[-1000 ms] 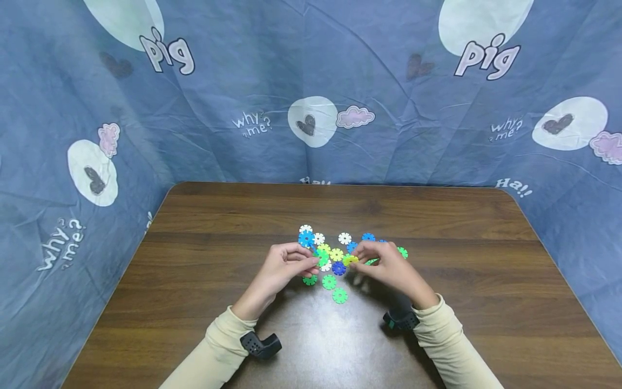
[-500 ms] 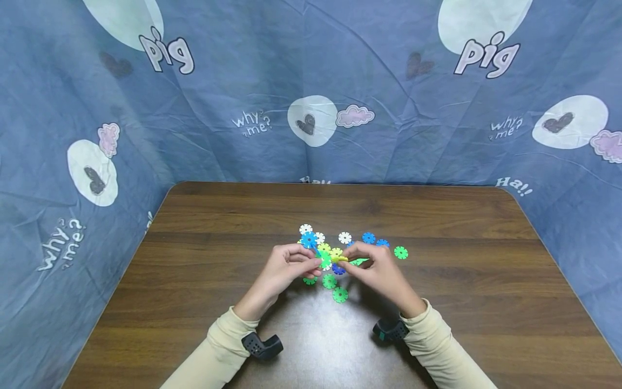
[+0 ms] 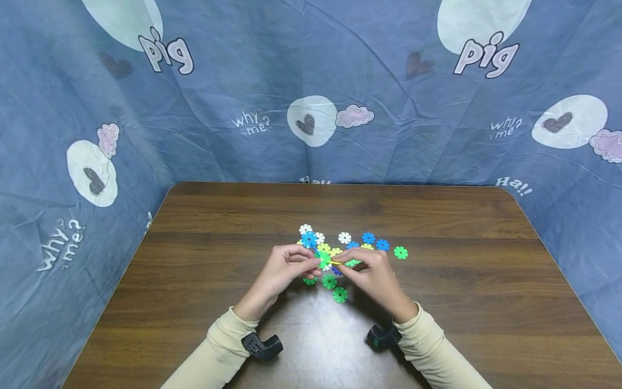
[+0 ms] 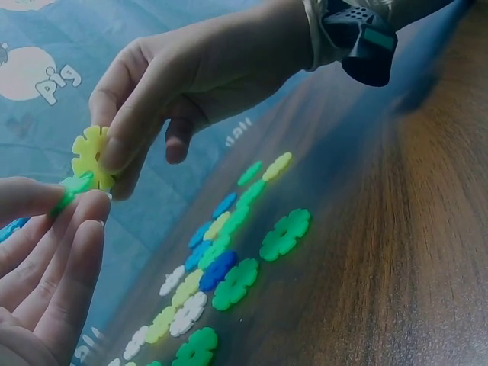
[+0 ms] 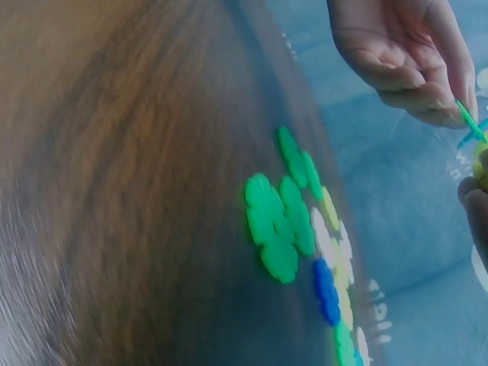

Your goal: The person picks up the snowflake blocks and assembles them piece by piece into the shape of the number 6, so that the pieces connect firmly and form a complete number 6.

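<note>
My left hand (image 3: 291,266) pinches a green notched disc (image 3: 323,260) between thumb and fingers. Joined to that green disc is a blue notched disc (image 3: 309,239), farther from me. My right hand (image 3: 371,269) pinches a yellow notched disc (image 4: 91,158) by its edge. In the left wrist view the yellow disc stands on edge, its rim meeting the green disc at an angle. Both hands are raised over the loose discs, and the fingers cover part of each held disc.
Several loose notched discs lie on the wooden table (image 3: 218,243): green (image 3: 340,294), white (image 3: 344,237), blue (image 3: 382,245) and dark blue (image 4: 218,270). A lone green disc (image 3: 400,253) lies at the right. Patterned blue cloth (image 3: 218,146) hangs behind the table.
My right hand has moved left, bringing the yellow disc to the green one and turning it from flat-facing to edge-on. The left hand has stayed nearly still.
</note>
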